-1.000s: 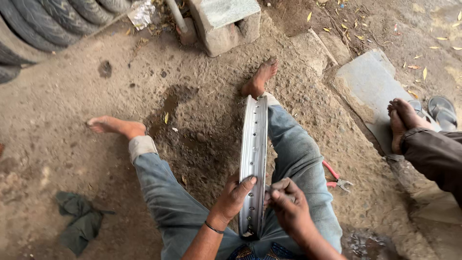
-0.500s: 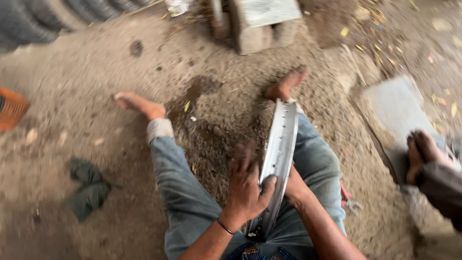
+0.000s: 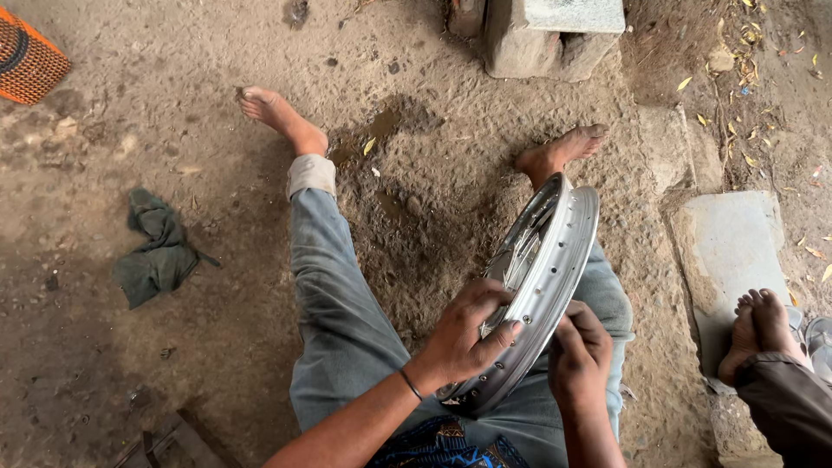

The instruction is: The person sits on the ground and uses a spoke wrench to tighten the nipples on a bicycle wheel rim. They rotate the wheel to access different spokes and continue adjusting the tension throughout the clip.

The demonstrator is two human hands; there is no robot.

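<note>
A shiny metal wheel rim (image 3: 555, 260) with spoke holes leans tilted over my right thigh, its far edge near my right foot. My left hand (image 3: 464, 334) wraps over the rim's near edge, fingers inside and thumb on the outer face. My right hand (image 3: 579, 357) is closed against the rim's lower right side, knuckles up; whether it pinches something small is hidden. I sit on dirt ground in grey jeans with bare feet spread apart.
A dark green rag (image 3: 158, 251) lies on the dirt at left. An orange mesh object (image 3: 28, 56) sits at the top left corner. A concrete block (image 3: 555, 35) stands ahead. Another person's bare feet (image 3: 763, 334) rest on a stone slab (image 3: 728, 247) at right.
The rim has tipped from standing edge-on to leaning over to the right, showing its inner face. My left hand shifted its hold over the edge. The view swung left.
</note>
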